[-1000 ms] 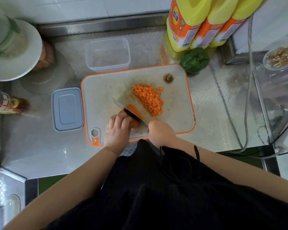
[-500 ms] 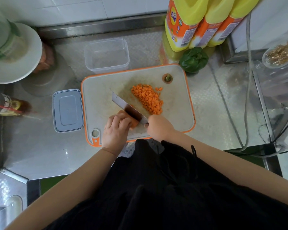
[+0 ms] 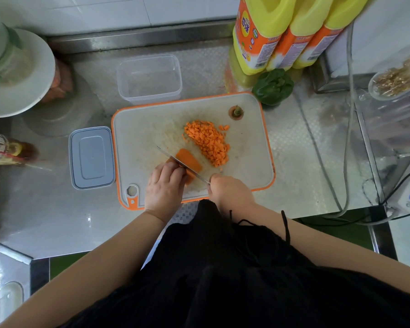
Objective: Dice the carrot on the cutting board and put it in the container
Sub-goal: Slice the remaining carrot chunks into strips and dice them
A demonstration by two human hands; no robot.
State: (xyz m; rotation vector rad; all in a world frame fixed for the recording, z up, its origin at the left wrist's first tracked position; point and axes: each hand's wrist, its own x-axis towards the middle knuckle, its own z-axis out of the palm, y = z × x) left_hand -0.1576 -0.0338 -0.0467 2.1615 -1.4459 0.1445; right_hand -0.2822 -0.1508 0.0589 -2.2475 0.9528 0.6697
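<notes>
Both hands engaged: right hand [image 3: 230, 190] grips steel knife [image 3: 182, 165]; left hand [image 3: 165, 185] fingers [image 3: 173, 170] pin orange carrot chunk [image 3: 189, 160]. Advise knuckles guiding blade.

A textured stainless-steel counter [image 3: 211, 67] runs beneath a white tiled wall [image 3: 128, 10], with a raised steel lip [image 3: 140, 36] where they meet. Green floor [image 3: 64, 263] shows below the counter's front edge, and daylight gleams off the metal.
</notes>
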